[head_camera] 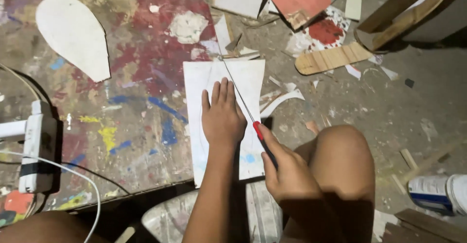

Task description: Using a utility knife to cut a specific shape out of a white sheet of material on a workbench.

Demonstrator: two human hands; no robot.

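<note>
My left hand [222,114] lies flat, fingers together, on a white board [253,78] that rests on a paint-stained work surface [131,126]. My right hand [287,170] grips the red and black handle of a thin saw [260,136]. Its narrow blade [236,87] runs diagonally up and left across the board, just right of my left hand, to the board's far edge. A faint curved pencil line shows on the board left of my left hand.
A white oval cut-out [73,34] lies at the far left. White and red board pieces [299,0], a wooden slat [331,58] and scraps litter the floor beyond. My bent knee [340,150] is at the right. A white power strip [36,146] with cables sits at the left edge.
</note>
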